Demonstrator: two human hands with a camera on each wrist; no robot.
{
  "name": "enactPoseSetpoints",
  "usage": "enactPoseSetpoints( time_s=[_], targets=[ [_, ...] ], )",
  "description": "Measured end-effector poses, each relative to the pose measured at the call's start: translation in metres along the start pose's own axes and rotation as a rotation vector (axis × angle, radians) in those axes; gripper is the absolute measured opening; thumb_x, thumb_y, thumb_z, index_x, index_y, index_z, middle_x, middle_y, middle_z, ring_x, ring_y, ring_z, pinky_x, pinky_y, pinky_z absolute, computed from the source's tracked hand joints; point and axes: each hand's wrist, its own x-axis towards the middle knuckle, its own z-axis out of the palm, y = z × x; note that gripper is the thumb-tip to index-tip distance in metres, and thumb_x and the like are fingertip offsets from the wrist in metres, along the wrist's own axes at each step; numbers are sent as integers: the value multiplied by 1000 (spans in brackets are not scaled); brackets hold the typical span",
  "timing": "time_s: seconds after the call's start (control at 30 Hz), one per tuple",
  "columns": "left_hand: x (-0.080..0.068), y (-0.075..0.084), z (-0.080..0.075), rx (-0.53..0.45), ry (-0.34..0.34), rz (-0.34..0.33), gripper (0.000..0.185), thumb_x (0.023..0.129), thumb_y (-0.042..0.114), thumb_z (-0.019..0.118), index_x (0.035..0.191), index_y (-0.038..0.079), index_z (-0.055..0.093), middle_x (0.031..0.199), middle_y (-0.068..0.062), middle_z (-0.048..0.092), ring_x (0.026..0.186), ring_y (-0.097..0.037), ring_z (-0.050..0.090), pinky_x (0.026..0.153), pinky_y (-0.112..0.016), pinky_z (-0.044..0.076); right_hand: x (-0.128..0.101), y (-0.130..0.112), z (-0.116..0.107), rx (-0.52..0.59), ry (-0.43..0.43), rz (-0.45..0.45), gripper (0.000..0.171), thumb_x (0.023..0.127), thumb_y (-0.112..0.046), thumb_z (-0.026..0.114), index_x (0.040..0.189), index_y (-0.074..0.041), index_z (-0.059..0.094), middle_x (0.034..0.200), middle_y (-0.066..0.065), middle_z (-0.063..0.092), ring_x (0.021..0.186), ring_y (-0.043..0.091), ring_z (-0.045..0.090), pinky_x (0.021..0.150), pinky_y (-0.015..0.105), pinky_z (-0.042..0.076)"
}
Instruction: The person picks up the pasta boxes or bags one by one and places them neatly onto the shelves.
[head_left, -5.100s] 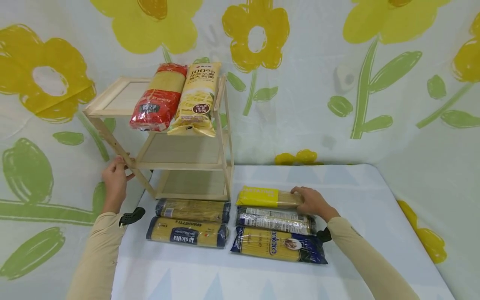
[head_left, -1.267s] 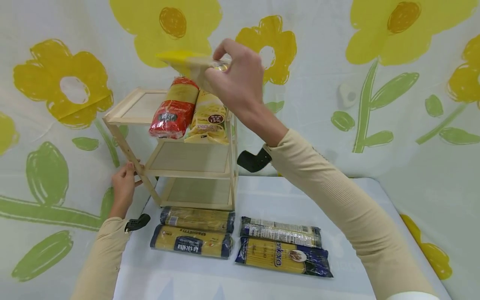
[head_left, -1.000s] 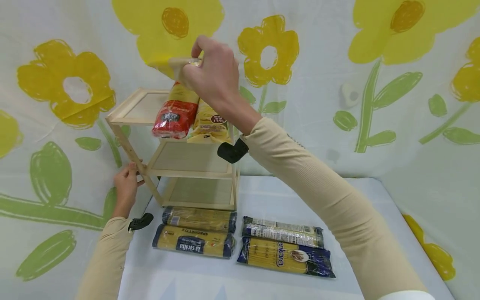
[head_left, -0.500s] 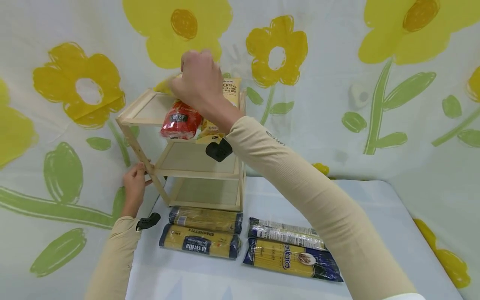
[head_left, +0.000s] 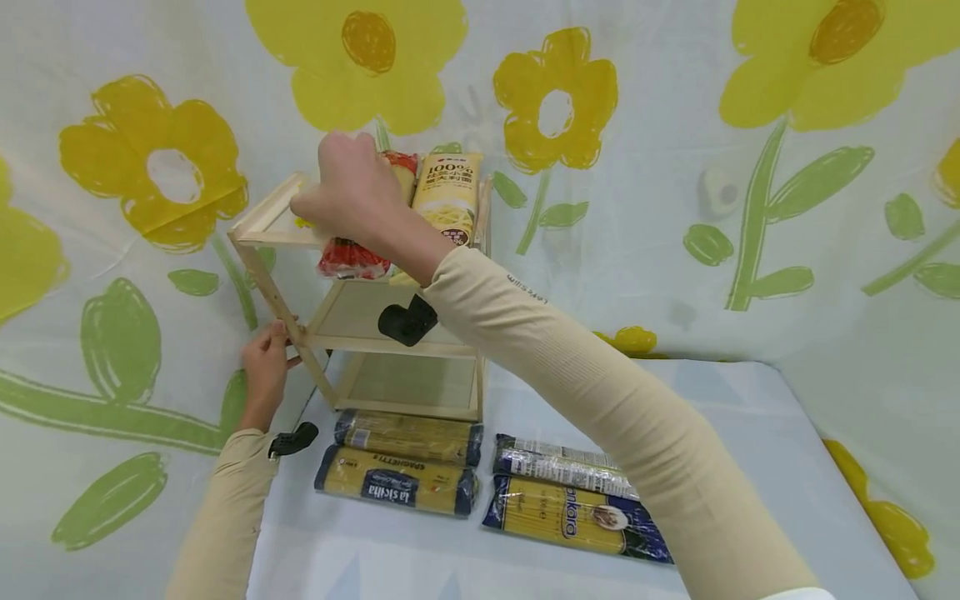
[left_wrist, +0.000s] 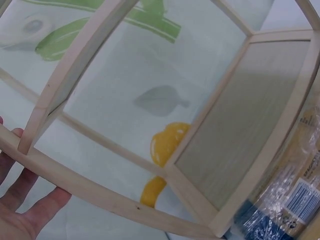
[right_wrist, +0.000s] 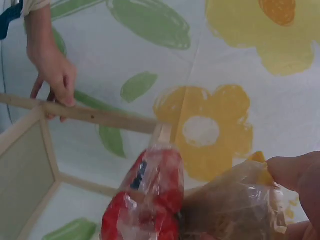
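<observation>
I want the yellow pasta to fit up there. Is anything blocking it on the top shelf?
Nothing visible blocks it. The right hand holds the yellow pasta pack over the bare left part of the top shelf; the red pack lies just beside it.

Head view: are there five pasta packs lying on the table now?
No, four pasta packs lie on the table before the wooden rack.
</observation>
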Motion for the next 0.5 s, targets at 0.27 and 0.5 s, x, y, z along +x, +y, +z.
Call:
enactPoseSetpoints(
  time_s=[0.27, 0.5],
  targets=[
    [-10, 17, 1, 9, -36, -18, 37, 98, 32, 50, 113, 3, 68, 102, -3, 64, 95, -17, 57, 68, -24, 57, -8, -8, 11, 58, -35, -120, 47, 87, -43, 67, 67, -11, 38, 69, -2, 28, 69, 10, 29, 52, 17, 23],
    [-13, 24, 4, 73, -19, 17, 39, 99, 32, 48, 113, 2, 68, 99, 11, 62, 91, -15, 58, 65, -24, 57, -17, -10, 30, 127, 8, -266, 46, 90, -23, 66, 62, -10, 31, 68, 0, 18, 71, 12, 27, 60, 20, 18]
  ],
)
